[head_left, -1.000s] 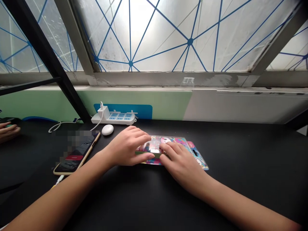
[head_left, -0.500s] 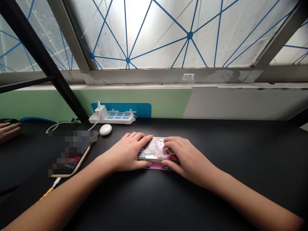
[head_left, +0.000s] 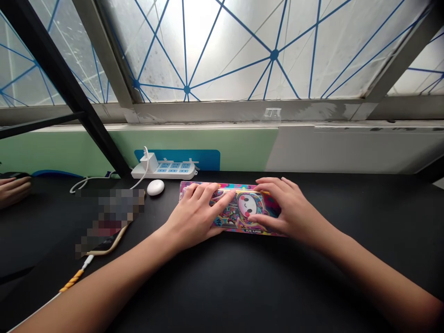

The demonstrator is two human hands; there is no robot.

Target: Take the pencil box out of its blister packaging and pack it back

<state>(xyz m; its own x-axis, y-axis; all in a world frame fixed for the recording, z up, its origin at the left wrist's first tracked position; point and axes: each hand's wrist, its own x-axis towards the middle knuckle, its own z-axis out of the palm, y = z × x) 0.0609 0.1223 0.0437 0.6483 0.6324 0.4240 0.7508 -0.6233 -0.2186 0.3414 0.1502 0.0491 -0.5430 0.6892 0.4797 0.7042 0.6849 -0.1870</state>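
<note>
Two hands, left (head_left: 196,212) and right (head_left: 296,212), hold a colourful package (head_left: 247,206) on the black table (head_left: 236,286).

Upside-down print (head_left: 253,231) on the colourful package (head_left: 236,212) seemingly includes "BOX".

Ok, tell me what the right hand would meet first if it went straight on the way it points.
The right hand points left and forward over the colourful package, so it would probably meet the left hand first, at its fingers, though depth is unclear.
</note>
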